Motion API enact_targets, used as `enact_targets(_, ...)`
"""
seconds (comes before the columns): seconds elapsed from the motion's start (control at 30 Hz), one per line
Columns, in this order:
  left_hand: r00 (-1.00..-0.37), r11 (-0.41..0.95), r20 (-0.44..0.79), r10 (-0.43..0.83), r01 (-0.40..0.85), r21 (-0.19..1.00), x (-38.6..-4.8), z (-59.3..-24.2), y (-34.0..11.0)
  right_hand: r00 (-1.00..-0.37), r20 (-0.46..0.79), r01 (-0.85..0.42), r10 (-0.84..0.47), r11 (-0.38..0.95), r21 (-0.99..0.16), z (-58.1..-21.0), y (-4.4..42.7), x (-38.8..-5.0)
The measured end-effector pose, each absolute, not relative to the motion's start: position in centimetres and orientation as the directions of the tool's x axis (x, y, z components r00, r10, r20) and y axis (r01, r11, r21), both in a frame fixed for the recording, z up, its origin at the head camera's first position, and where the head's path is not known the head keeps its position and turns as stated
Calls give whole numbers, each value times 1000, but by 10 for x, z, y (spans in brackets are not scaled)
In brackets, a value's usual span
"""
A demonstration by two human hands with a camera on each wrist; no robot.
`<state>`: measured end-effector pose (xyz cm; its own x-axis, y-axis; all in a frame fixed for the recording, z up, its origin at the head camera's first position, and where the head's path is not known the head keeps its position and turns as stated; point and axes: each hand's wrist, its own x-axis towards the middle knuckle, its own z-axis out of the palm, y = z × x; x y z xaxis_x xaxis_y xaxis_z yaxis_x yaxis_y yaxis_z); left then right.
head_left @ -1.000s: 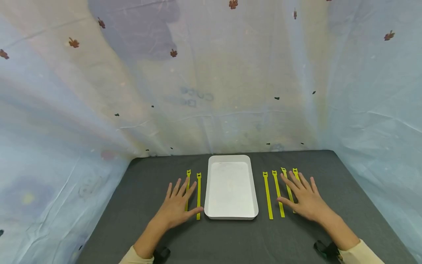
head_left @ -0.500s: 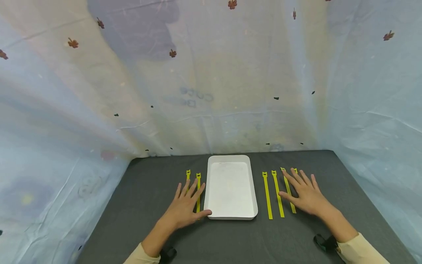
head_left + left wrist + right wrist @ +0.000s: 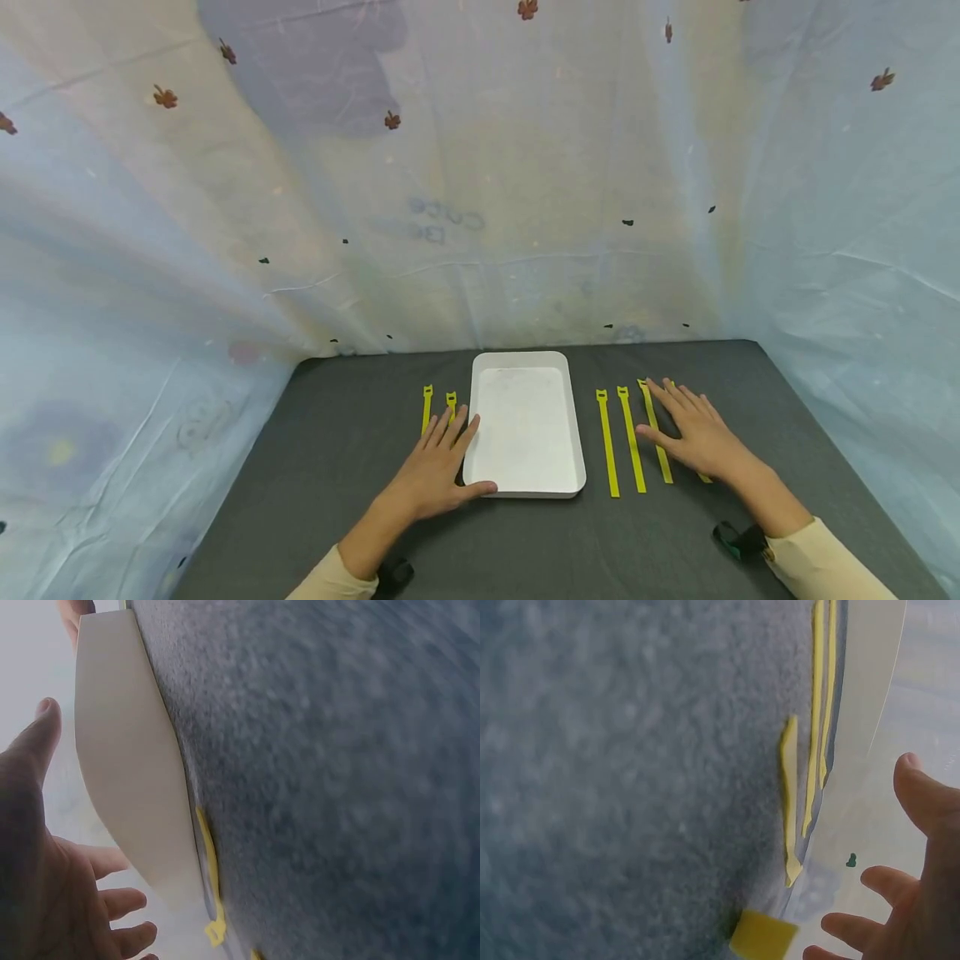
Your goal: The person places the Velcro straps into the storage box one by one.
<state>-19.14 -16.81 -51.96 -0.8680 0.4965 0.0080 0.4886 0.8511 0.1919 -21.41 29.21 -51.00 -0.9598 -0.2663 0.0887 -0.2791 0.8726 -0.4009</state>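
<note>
A white tray (image 3: 528,433) lies on the dark cloth. My left hand (image 3: 435,477), fingers spread, is over the tray's left edge and holds nothing; in the left wrist view the hand (image 3: 71,900) is above the tray's side (image 3: 131,742). Two yellow straps (image 3: 427,407) lie left of the tray, partly hidden by that hand. Right of the tray lie several yellow straps (image 3: 608,446). My right hand (image 3: 699,435) hovers with extended fingers over the rightmost ones, partly covering them. The right wrist view shows a strap (image 3: 789,802) below the hand (image 3: 907,900).
The dark cloth (image 3: 555,550) covers the table. A pale patterned curtain (image 3: 525,192) hangs behind and at both sides. Black bands (image 3: 738,542) are on both wrists, beside the cream sleeves (image 3: 821,562).
My left hand has moved right, from over the left straps to the tray's left edge. My right hand has shifted slightly away from me, its fingers closer together. The tray stays where it was.
</note>
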Motion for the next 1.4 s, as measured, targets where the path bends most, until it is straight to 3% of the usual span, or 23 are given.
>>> enact_targets(0.57,-846,831,26,532,528,176,-194,-522,-153,-956,135,-293,-261,880,-374,-513,299,-232)
enact_targets(1.4,-855,843,-26,518,505,183,-194,-517,-145,-978,103,-208,-181,848,-487,-518,315,-256)
